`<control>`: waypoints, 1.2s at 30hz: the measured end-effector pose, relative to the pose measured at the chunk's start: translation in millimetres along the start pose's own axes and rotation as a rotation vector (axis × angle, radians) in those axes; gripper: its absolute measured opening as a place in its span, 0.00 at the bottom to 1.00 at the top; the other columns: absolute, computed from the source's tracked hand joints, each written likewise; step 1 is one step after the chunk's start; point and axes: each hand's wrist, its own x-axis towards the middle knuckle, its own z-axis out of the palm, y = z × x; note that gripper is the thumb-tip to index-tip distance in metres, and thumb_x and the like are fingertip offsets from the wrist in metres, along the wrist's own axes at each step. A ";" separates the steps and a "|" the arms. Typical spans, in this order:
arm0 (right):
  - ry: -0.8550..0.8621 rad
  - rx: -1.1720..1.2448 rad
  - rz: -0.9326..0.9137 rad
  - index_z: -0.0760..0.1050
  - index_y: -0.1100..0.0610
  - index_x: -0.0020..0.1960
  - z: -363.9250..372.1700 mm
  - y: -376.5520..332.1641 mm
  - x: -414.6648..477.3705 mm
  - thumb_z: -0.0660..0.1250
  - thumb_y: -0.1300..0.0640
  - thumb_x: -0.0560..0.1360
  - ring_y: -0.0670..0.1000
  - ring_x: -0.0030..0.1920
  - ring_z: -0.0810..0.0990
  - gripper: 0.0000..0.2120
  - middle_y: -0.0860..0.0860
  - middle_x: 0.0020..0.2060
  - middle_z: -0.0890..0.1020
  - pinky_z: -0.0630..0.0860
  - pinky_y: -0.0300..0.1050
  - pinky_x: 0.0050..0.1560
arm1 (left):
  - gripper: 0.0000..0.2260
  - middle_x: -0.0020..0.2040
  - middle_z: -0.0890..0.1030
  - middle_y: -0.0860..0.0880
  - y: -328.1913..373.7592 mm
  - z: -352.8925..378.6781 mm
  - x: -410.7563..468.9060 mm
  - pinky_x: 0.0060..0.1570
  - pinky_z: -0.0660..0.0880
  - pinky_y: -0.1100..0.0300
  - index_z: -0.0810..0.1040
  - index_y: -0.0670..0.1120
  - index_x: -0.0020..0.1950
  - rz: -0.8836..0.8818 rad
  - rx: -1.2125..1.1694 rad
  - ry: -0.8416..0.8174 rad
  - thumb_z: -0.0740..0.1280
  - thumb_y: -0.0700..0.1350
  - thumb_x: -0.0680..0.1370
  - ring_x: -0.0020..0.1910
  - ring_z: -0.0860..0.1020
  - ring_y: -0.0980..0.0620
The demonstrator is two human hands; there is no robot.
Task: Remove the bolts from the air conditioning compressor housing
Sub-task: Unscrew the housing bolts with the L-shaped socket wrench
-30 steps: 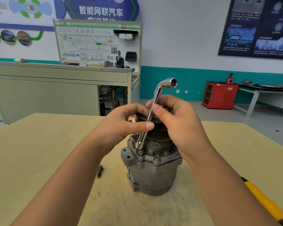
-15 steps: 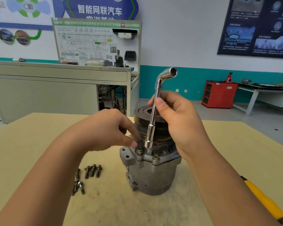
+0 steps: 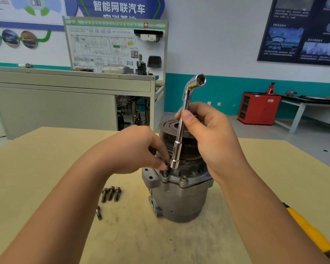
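Now the left hand (image 3: pixel 137 149) pinches with curled fingertips a bolt (image 3: pixel 165 173) standing partly out of the flange of the compressor housing (image 3: pixel 179 202), while the right hand (image 3: pixel 211 141) grips the shaft of an L-shaped socket wrench (image 3: pixel 181 130), held upright with its lower socket just beside that bolt. A second bolt (image 3: pixel 183 179) sits in the flange nearer the camera. The housing stands upright on the tan table (image 3: pixel 46 159), with three loose bolts (image 3: pixel 111 193) side by side to its left, a fourth loose bolt (image 3: pixel 99 213) nearer, and a yellow-handled tool (image 3: pixel 311 231) at the right.

I'm looking into an automotive training workshop: wiring board (image 3: pixel 114 48), red cabinet (image 3: pixel 259 108), jack stand (image 3: pixel 271 88), wall posters (image 3: pixel 301 29).
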 end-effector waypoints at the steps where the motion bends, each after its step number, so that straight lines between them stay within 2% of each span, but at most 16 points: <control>1: 0.003 -0.001 0.000 0.77 0.46 0.41 0.0 0.0 -0.2 0.62 0.55 0.79 0.38 0.41 0.77 0.10 0.39 0.36 0.80 0.70 0.24 0.42 | 0.12 0.24 0.71 0.72 -0.1 -1.8 -0.9 0.29 0.65 0.78 0.76 0.63 0.36 0.002 -0.004 0.016 0.72 0.47 0.73 0.30 0.70 0.74; 4: 0.007 -0.003 0.003 0.77 0.46 0.41 0.8 -0.8 -0.6 0.62 0.55 0.78 0.39 0.42 0.77 0.09 0.41 0.36 0.80 0.70 0.24 0.41 | 0.10 0.23 0.71 0.69 -2.8 -10.6 -8.6 0.27 0.65 0.76 0.78 0.61 0.36 -0.028 -0.036 0.066 0.73 0.47 0.72 0.27 0.70 0.72; 6: 0.008 0.002 0.011 0.77 0.47 0.41 1.1 -1.1 -0.5 0.62 0.55 0.78 0.38 0.42 0.77 0.09 0.41 0.37 0.79 0.70 0.23 0.40 | 0.08 0.23 0.72 0.66 -9.0 -20.3 -17.3 0.25 0.65 0.70 0.80 0.60 0.35 -0.061 -0.082 0.110 0.73 0.48 0.71 0.26 0.71 0.70; 8: 0.009 0.008 0.015 0.77 0.47 0.41 1.4 -1.0 -0.3 0.62 0.55 0.78 0.36 0.41 0.76 0.09 0.40 0.36 0.79 0.69 0.23 0.40 | 0.05 0.25 0.73 0.64 -17.4 -28.4 -27.4 0.28 0.62 0.67 0.83 0.60 0.36 -0.102 -0.121 0.101 0.74 0.50 0.70 0.27 0.71 0.68; 10: 0.008 0.003 0.020 0.77 0.47 0.42 2.1 -0.7 -0.2 0.62 0.55 0.78 0.35 0.41 0.76 0.08 0.39 0.36 0.79 0.68 0.22 0.39 | 0.05 0.27 0.75 0.65 -25.1 -28.2 -35.1 0.31 0.62 0.64 0.83 0.63 0.37 -0.148 -0.104 -0.021 0.74 0.51 0.69 0.29 0.72 0.69; 12: 0.006 0.000 0.027 0.77 0.47 0.43 2.2 -0.9 -0.3 0.63 0.55 0.78 0.34 0.40 0.76 0.08 0.40 0.37 0.79 0.68 0.22 0.39 | 0.06 0.25 0.74 0.67 -33.6 -17.9 -37.1 0.33 0.62 0.63 0.82 0.61 0.35 -0.230 -0.040 -0.175 0.73 0.52 0.71 0.29 0.72 0.70; 14: 0.009 -0.003 0.033 0.77 0.47 0.43 1.9 -1.6 -0.4 0.63 0.54 0.78 0.35 0.40 0.76 0.08 0.40 0.37 0.79 0.68 0.22 0.38 | 0.07 0.24 0.74 0.65 -48.6 -3.3 -35.0 0.32 0.63 0.64 0.80 0.61 0.34 -0.335 0.054 -0.277 0.73 0.52 0.72 0.29 0.73 0.66; 18: 0.005 -0.011 0.048 0.77 0.48 0.44 0.7 -1.4 -0.3 0.63 0.54 0.78 0.36 0.41 0.76 0.07 0.41 0.38 0.80 0.69 0.23 0.38 | 0.04 0.37 0.78 0.61 -86.5 21.8 -33.8 0.37 0.70 0.66 0.81 0.57 0.42 -0.539 0.089 -0.329 0.73 0.54 0.71 0.39 0.75 0.62; 20: 0.003 -0.004 0.056 0.78 0.48 0.45 0.4 -0.6 0.0 0.63 0.54 0.78 0.37 0.41 0.77 0.06 0.41 0.39 0.80 0.70 0.24 0.39 | 0.08 0.40 0.78 0.59 -99.9 31.3 -33.7 0.40 0.71 0.65 0.82 0.53 0.48 -0.598 0.091 -0.343 0.72 0.55 0.72 0.42 0.76 0.58; 24: 0.001 -0.007 0.065 0.78 0.49 0.46 0.0 0.7 0.5 0.63 0.53 0.78 0.37 0.41 0.77 0.05 0.40 0.37 0.80 0.70 0.24 0.38 | 0.08 0.39 0.76 0.59 -111.0 43.5 -32.4 0.35 0.67 0.66 0.81 0.52 0.50 -0.629 0.140 -0.338 0.70 0.53 0.74 0.39 0.73 0.59; 29: -0.002 -0.015 0.057 0.78 0.49 0.45 -0.4 0.9 0.4 0.63 0.53 0.78 0.35 0.41 0.76 0.05 0.38 0.36 0.80 0.69 0.23 0.37 | 0.03 0.38 0.75 0.59 -115.7 49.1 -33.9 0.38 0.68 0.64 0.77 0.54 0.45 -0.632 0.158 -0.344 0.69 0.52 0.76 0.41 0.73 0.57; 31: 0.001 -0.017 0.049 0.77 0.49 0.44 -0.9 0.8 0.5 0.63 0.54 0.78 0.35 0.41 0.76 0.06 0.39 0.37 0.80 0.69 0.23 0.38 | 0.02 0.41 0.76 0.58 -116.2 50.3 -35.4 0.40 0.69 0.64 0.78 0.53 0.47 -0.641 0.163 -0.344 0.68 0.50 0.76 0.43 0.74 0.57; 36: 0.002 0.008 0.045 0.77 0.49 0.43 -2.7 0.4 0.3 0.64 0.54 0.78 0.37 0.40 0.77 0.06 0.39 0.35 0.80 0.70 0.25 0.38 | 0.02 0.42 0.77 0.57 -117.7 51.2 -39.4 0.35 0.68 0.67 0.79 0.53 0.48 -0.651 0.182 -0.373 0.66 0.48 0.77 0.41 0.74 0.58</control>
